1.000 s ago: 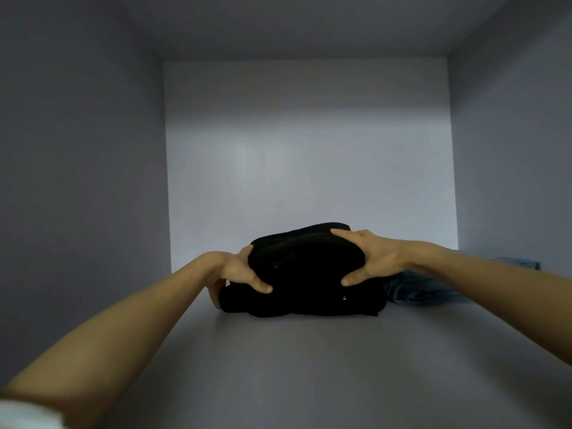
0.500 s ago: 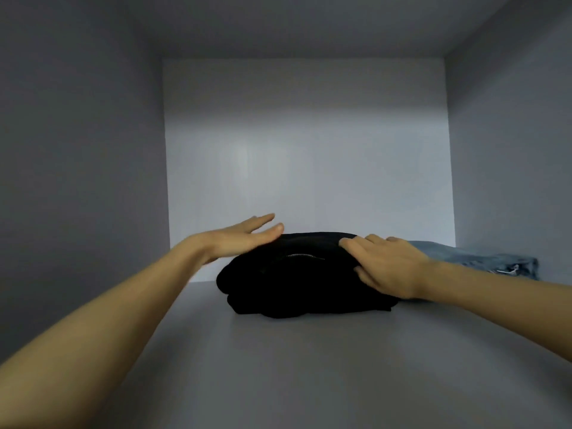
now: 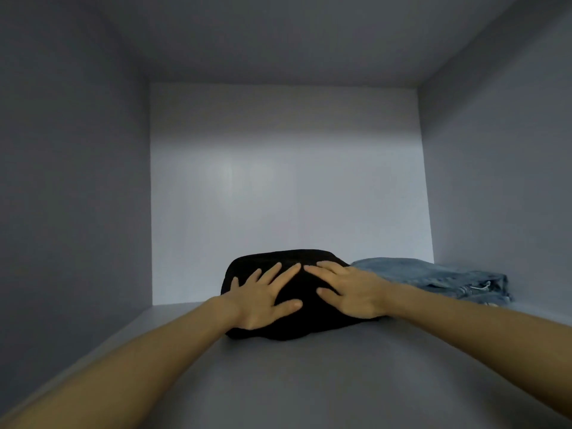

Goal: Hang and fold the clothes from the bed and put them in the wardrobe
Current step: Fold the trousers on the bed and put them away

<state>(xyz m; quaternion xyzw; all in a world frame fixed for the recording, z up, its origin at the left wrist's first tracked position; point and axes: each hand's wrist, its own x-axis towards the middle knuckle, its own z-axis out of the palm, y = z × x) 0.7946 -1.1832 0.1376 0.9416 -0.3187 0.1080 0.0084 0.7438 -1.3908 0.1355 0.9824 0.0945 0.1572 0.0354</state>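
A folded black garment point(image 3: 297, 326) lies on the grey wardrobe shelf point(image 3: 309, 382), near the back wall. My left hand point(image 3: 263, 300) lies flat on its left top with fingers spread and straight. My right hand point(image 3: 349, 292) presses flat on its right top, fingers straight and pointing left. The fingertips of both hands nearly meet over the middle of the bundle. Much of the garment's upper face is hidden under my hands.
Folded light blue jeans point(image 3: 433, 278) lie on the shelf right of the black garment, against the right wall point(image 3: 510, 181). The left wall point(image 3: 71, 196) and back wall point(image 3: 288, 187) close in the compartment. Bare shelf stretches in front and to the left.
Both hands let go of the sides of the black garment after setting it down, then moved onto its top and now press flat on it. The bundle sits lower and flatter.
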